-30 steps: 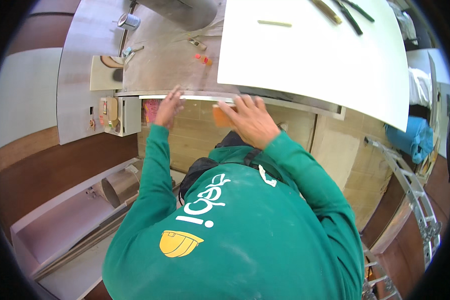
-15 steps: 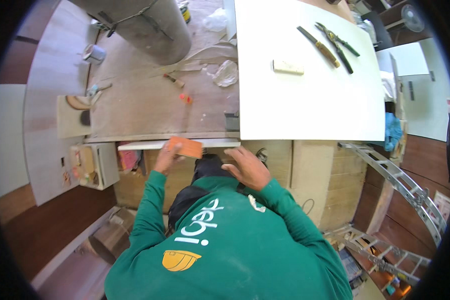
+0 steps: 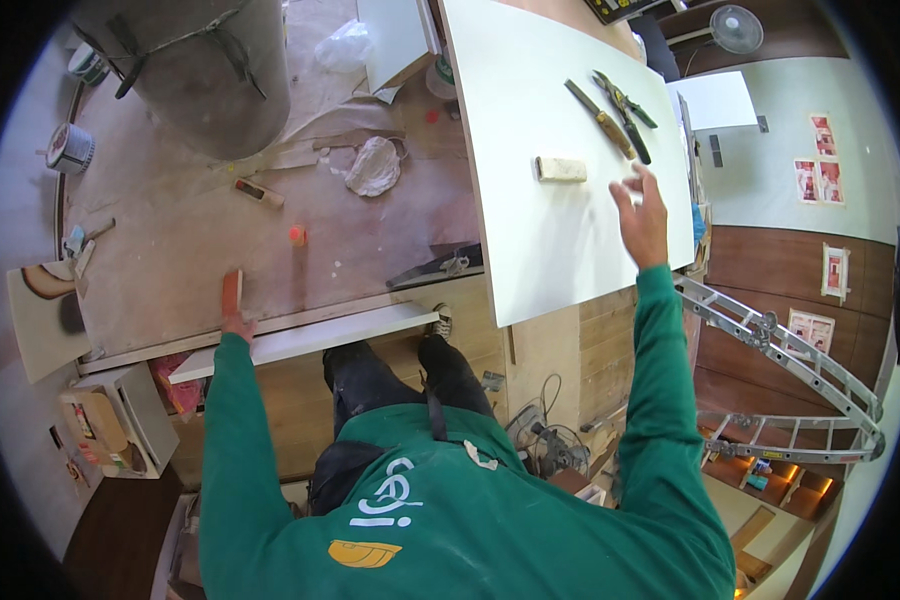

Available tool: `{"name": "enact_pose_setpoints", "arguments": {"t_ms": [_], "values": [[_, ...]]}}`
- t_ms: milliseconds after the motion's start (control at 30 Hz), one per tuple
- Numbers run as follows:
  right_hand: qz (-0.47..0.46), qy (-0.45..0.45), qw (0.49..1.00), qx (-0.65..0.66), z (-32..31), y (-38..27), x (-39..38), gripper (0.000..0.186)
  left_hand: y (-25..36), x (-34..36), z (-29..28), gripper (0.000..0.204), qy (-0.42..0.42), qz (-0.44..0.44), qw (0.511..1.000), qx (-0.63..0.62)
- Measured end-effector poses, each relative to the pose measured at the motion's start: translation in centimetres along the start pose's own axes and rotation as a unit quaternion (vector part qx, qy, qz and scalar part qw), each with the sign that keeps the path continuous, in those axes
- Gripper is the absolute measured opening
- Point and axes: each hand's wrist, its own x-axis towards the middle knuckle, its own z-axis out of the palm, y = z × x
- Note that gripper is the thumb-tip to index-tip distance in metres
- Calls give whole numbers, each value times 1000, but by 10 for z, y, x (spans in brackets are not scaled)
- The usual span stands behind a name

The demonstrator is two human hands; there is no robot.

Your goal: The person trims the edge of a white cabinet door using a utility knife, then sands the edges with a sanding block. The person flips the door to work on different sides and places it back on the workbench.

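Note:
At the front edge of the brown-topped table, my left hand [image 3: 238,326] grips the near end of a flat orange block [image 3: 232,292]. Close by, a long white board [image 3: 310,341] runs along that edge. My right hand [image 3: 644,222] is over a large white panel [image 3: 540,255], fingers apart and holding nothing. Just beyond its fingertips lie a file with a wooden handle [image 3: 600,119] and dark-handled snips [image 3: 626,116]. A cream block [image 3: 561,170] rests on the panel to the left of that hand.
A big grey cylinder [image 3: 215,95] stands on the table's far left, beside a tin [image 3: 70,148]. Crumpled plastic [image 3: 374,166], a wooden-handled tool [image 3: 258,192] and a small orange piece [image 3: 298,235] lie about. An aluminium ladder [image 3: 770,340] is at right; a floor fan [image 3: 553,450] is below.
My left hand has carried the orange block leftward to the table edge. My right hand has gone from in front of my body out to the right, over the white panel. The view has turned.

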Motion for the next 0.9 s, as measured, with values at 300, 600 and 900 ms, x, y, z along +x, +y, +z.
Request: {"name": "enact_pose_setpoints", "arguments": {"t_ms": [300,600,900], "values": [[-78,-154,973,-153,47,114,157,41,-62,-149,29,65,-85,238,941,223],[-167,44,983,-57,36,147,209,43,-41,-577,409,78,-323,691,483,429],[-71,-222,969,80,32,244,258,85,-90,-557,524,44,-212,717,329,577]]}}
